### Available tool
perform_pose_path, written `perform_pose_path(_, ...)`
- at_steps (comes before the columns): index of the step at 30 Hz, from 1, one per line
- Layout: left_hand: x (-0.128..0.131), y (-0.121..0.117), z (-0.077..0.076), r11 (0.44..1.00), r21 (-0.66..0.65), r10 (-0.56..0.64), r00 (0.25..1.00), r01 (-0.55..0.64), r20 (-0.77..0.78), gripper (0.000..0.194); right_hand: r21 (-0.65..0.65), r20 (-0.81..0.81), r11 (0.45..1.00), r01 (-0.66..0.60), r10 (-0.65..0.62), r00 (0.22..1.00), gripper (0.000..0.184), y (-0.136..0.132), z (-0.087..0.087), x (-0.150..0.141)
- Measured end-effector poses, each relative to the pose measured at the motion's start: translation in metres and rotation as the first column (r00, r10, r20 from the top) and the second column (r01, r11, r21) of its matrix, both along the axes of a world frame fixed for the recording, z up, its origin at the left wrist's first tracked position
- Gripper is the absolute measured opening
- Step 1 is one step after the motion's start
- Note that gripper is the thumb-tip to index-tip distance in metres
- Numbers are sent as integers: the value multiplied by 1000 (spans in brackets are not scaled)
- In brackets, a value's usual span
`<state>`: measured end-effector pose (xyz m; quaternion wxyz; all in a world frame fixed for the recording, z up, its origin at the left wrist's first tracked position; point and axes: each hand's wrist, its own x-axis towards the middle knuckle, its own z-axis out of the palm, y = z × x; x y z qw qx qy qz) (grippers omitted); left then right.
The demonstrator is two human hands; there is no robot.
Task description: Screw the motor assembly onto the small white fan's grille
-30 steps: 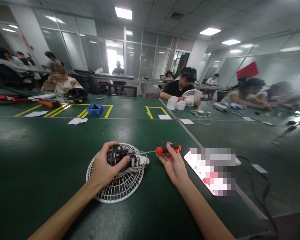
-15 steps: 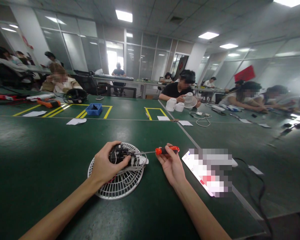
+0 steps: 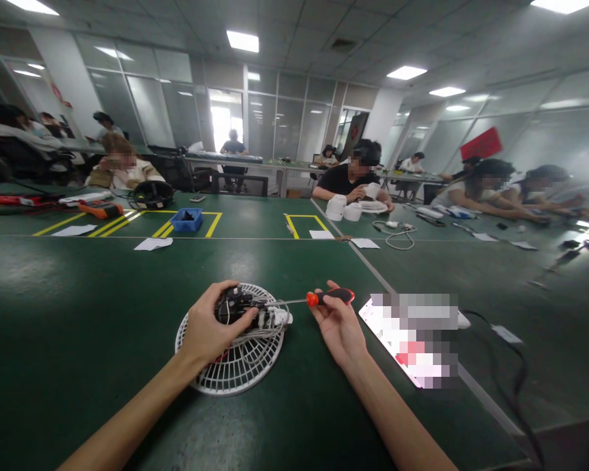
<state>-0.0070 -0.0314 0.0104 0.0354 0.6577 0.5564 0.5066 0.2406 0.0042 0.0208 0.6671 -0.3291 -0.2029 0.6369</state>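
Black plastic and metal parts of a motor assembly (image 3: 232,306) are held by the left hand (image 3: 207,333) at the lower centre of the frame, above a white grille (image 3: 226,394) laid on the green counter (image 3: 127,314); the left grip is curled round the assembly, with the thumb pressed along its near side; a red-and-black screwdriver (image 3: 338,297) is pinched by its handle between thumb and fingers of the right hand (image 3: 342,333), right of centre; its shaft is pointed leftward into the assembly, though whether a screw is met by the tip cannot be told.

Compared with the earlier frames, the pose of both hands is almost unchanged; a clearer change is seen at upper right of centre, where a second grille (image 3: 374,208), earlier held tilted up by a co-worker (image 3: 343,178), has been lowered almost flat, and a white cup (image 3: 372,190) is held above it; the blue tray (image 3: 186,225) at upper left and the lit phone (image 3: 390,340) at lower right are left in place.
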Motion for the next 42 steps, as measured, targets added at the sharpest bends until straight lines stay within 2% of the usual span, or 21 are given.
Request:
perform_pose_path(2,0,0,0,1000,-4,-2,1000,2,1,46,-14,47,1000,16,-15,999,55,0,-2,-1)
perform_pose_path(6,1,0,1,1000,-10,4,1000,-4,10,47,-39,121,999,26,-21,992,64,0,-5,-1)
perform_pose_path(13,2,-1,1,998,38,53,999,-53,-12,47,-27,-20,1000,12,-12,1000,63,-1,-4,-2)
perform_pose_path(16,1,-1,0,997,45,59,998,-58,-35,47,-32,-34,999,3,-4,999,53,0,-5,-2)
perform_pose_path(19,0,-1,-2,997,40,66,997,-65,-33,48,-84,18,996,-33,34,999,42,1,-6,1)
perform_pose_path(23,0,-1,-4,997,24,73,997,-72,-17,49,-137,26,985,-108,113,993,38,3,-6,6)
perform_pose_path(30,1,-2,-1,998,7,55,998,-55,-9,48,-64,-89,993,-99,93,992,43,3,-7,4)
perform_pose_path(37,0,-3,-2,998,6,58,998,-58,-31,48,-139,26,984,-112,116,993,30,3,-11,2)
perform_pose_path(42,-1,-2,-4,998,34,64,996,-62,-58,49,-115,-55,986,-122,117,992,24,3,-8,3)
